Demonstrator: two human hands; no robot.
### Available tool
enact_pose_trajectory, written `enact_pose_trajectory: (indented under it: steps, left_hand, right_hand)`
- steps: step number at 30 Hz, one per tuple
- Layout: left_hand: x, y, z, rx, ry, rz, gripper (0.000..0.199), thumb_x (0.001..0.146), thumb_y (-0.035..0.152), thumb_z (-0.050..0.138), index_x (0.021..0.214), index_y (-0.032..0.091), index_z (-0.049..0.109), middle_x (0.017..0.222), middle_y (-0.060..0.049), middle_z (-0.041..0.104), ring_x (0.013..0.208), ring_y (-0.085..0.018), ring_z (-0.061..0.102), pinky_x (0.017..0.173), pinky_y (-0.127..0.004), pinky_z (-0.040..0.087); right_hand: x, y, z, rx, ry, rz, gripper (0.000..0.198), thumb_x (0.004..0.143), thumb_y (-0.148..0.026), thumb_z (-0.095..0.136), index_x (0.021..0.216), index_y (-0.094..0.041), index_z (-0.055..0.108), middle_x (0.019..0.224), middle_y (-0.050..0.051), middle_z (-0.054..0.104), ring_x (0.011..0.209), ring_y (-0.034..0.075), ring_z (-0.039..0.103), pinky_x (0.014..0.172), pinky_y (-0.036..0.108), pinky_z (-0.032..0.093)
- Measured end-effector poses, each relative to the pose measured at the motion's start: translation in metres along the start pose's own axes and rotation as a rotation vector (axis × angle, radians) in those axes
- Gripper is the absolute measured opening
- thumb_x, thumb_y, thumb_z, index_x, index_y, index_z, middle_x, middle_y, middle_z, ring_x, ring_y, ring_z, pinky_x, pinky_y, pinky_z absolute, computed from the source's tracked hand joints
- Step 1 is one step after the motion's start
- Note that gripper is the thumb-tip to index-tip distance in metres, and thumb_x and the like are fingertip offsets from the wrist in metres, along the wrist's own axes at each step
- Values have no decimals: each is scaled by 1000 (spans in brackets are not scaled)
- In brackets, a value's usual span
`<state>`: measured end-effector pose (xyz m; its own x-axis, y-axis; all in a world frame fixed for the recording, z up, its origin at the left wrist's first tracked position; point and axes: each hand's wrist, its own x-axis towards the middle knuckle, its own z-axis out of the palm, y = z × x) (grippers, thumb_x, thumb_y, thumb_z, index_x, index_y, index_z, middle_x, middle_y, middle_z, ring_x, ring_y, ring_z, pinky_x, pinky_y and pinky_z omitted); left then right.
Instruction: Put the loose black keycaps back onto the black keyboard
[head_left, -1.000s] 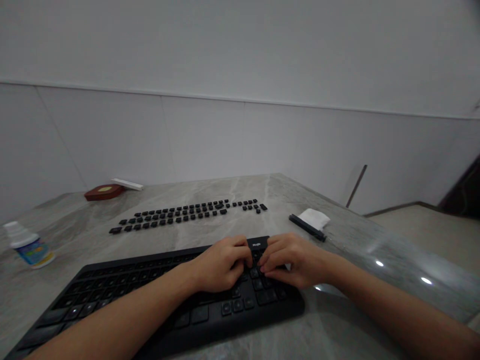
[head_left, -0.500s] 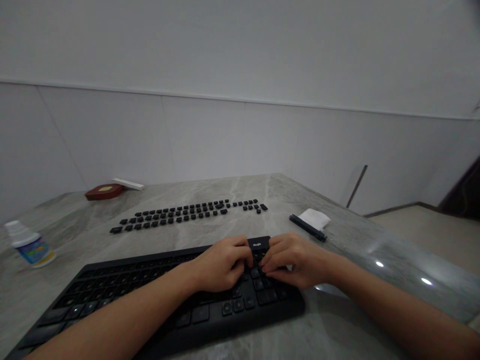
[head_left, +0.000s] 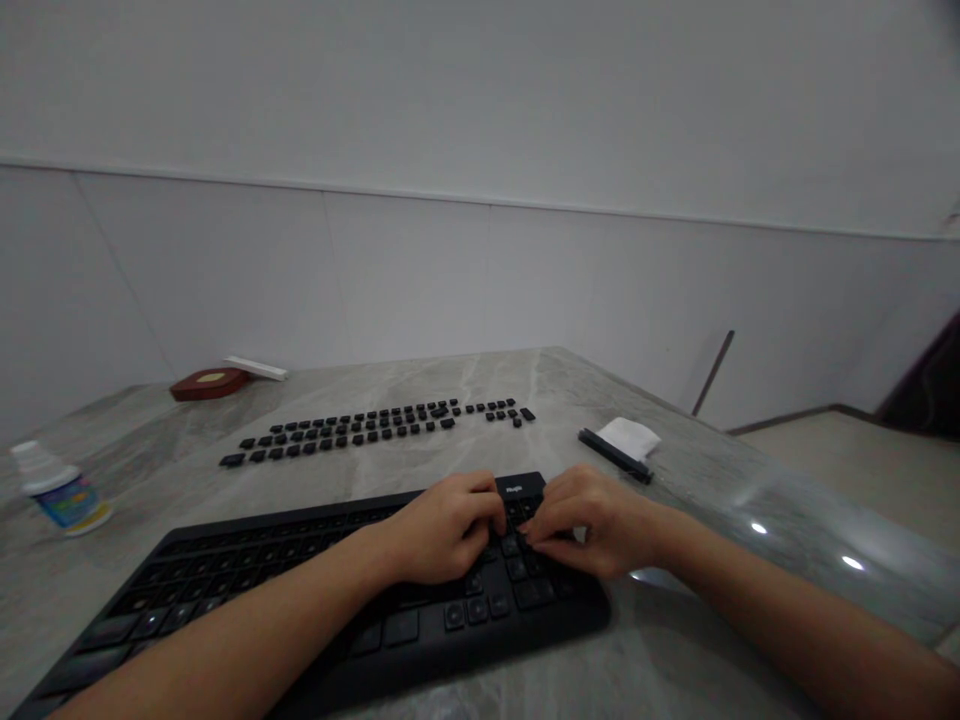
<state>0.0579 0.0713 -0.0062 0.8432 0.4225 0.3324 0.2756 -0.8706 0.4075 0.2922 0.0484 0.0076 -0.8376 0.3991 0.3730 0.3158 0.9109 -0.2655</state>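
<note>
A black keyboard lies at a slant on the grey marbled table, and many of its upper key places show bare of caps. My left hand rests on it near the number pad, fingers curled and closed, with what lies under them hidden. Beside it, my right hand has thumb and fingertips pinched together at the number pad's keys; whatever sits between those tips is too small to make out. Beyond the keyboard, loose black keycaps stand in rows on the table.
A white-capped spray bottle stands at the left. Behind it lie a dark red box and a white strip. At the right are a dark bar and a white tissue. The table's right edge drops to the floor.
The fingers of my right hand have drawn closer together into a pinch at the number pad. My left hand stays in place.
</note>
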Motion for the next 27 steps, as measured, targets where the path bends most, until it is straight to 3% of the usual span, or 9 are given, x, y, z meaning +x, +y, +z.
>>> enact_pose_trajectory:
  steps: [8, 27]
  left_hand:
    - [0, -1, 0, -7, 10, 9, 27, 74, -1, 45, 87, 17, 61, 94, -5, 56, 83, -16, 56, 78, -27, 48]
    - [0, -1, 1, -7, 9, 19, 27, 75, -2, 45, 87, 17, 60, 96, -5, 56, 85, -17, 56, 79, -28, 47]
  right_hand:
    - [2, 0, -1, 48, 37, -40, 14, 85, -12, 56, 89, -16, 69, 86, 7, 73, 80, 16, 67, 73, 29, 52]
    - [2, 0, 1, 76, 63, -45, 10, 83, -14, 59, 83, -16, 69, 86, 7, 71, 78, 15, 65, 72, 29, 52]
